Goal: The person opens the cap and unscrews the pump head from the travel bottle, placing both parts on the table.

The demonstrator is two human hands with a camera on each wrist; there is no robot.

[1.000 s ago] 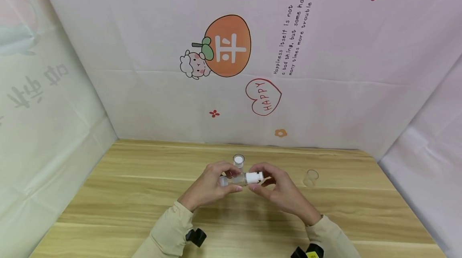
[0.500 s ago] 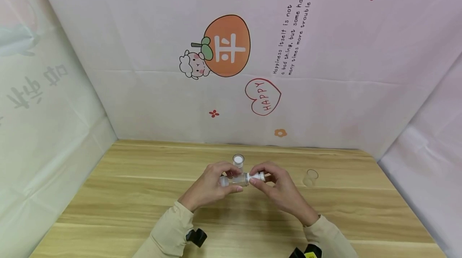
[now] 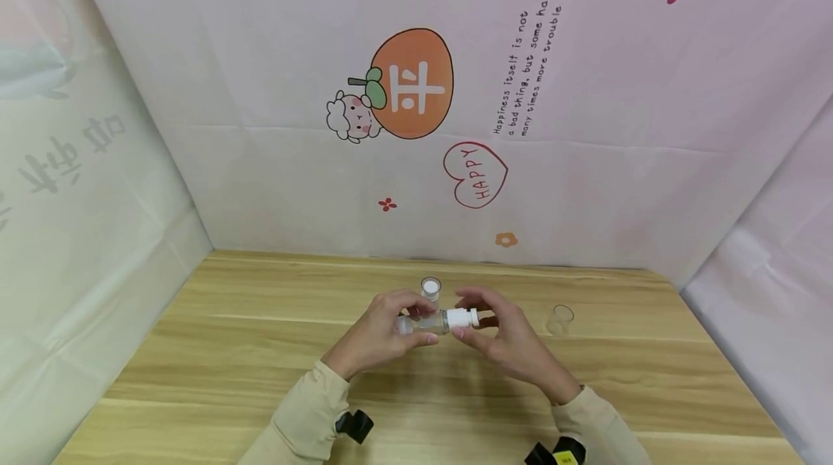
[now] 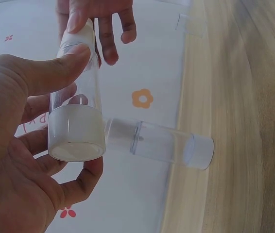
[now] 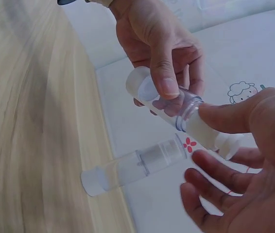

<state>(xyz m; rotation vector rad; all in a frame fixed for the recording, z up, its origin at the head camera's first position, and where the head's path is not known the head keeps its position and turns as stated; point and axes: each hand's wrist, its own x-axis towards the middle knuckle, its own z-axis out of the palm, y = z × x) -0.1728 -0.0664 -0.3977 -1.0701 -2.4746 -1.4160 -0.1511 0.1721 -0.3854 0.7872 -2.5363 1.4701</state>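
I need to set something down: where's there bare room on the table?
Bare table lies between the left hand and left cloth, and between the clear cylinder and right cloth. Crowded: the middle, with the held bottle, right hand and standing bottle.

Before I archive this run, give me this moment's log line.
left hand: holds bottle; right hand: thumb on white top; second bottle: upright; clear cap: on table

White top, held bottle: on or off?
On: white top meets bottle, no gap visible in the right wrist view. Tightness: cannot tell.
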